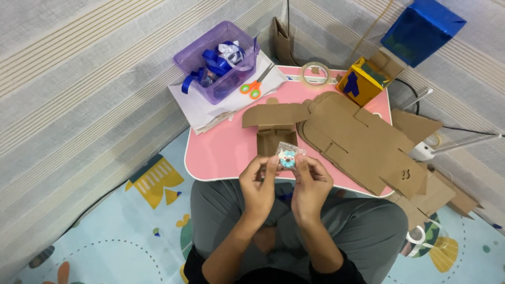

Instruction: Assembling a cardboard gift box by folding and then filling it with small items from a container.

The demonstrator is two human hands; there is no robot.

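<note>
Head view: both hands' fingers (273,164) pinch closed on a small clear packet (288,156).

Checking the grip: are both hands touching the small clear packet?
Touching. The head view shows fingertips of the left hand and right hand pinching the small clear packet from both sides, above the pink table.

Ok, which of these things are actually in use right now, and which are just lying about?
In use:
- left hand and right hand, both pinching the small clear packet
- open small cardboard box just beyond it

Lying about:
- orange scissors
- tape roll
- purple ribbon tub
- flat cardboard sheets
- yellow box
</note>
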